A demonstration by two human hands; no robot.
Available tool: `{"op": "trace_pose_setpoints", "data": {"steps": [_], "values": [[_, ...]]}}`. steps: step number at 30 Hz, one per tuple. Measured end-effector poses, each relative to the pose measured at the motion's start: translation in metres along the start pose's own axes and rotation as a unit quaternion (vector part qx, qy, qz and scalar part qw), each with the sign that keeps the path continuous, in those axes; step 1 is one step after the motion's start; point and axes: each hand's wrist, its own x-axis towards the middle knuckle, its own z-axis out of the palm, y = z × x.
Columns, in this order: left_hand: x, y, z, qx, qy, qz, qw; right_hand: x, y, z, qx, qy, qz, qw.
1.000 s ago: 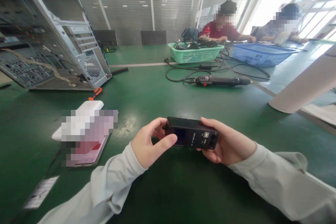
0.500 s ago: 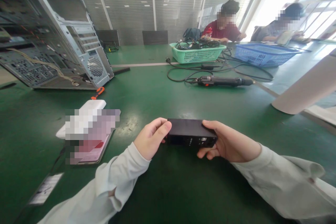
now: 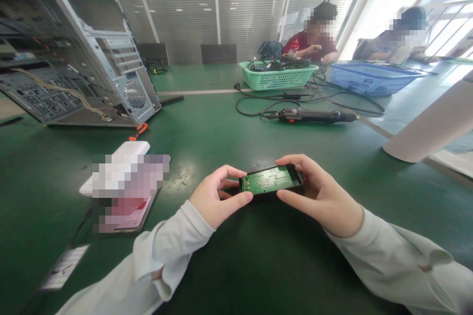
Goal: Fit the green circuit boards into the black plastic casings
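Observation:
A small black case (image 3: 271, 192) is held between both hands above the green table (image 3: 207, 133). Its open side faces up and shows a green circuit board (image 3: 268, 180) inside. My left hand (image 3: 219, 196) grips the left end, thumb on the near edge and fingers at the far edge. At the right end my right hand (image 3: 325, 197) holds the case the same way, thumb in front and index finger behind. The underside of the case is hidden.
A metal computer chassis (image 3: 136, 93) stands at left. Nearer are a white power bank (image 3: 136, 148) and a phone (image 3: 146, 209). Behind lie an electric screwdriver (image 3: 314, 115), a green basket (image 3: 277, 78) of cables and a blue basket (image 3: 373, 78). Two people sit at the back right.
The black case has been turned over, so its circuit board now faces up instead of the plain black face. Both hands have shifted their fingers to its near and far edges.

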Motion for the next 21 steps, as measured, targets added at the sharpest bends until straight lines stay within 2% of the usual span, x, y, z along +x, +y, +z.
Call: {"op": "trace_pose_setpoints", "data": {"steps": [5, 11, 17, 21], "values": [[0.000, 0.001, 0.002, -0.035, -0.002, 0.010, 0.999, 0.000, 0.001, 0.001, -0.018, 0.004, -0.012, 1.000], [-0.004, 0.005, 0.006, -0.052, 0.054, 0.042, 0.996, -0.001, 0.000, 0.004, -0.014, -0.012, 0.010, 1.000], [-0.006, 0.007, 0.000, 0.010, 0.033, 0.075, 0.997, -0.002, -0.003, 0.005, -0.009, -0.023, 0.028, 0.999], [-0.006, 0.010, -0.001, 0.040, 0.038, 0.115, 0.992, -0.002, -0.004, 0.002, -0.011, -0.033, 0.016, 0.999]]}}
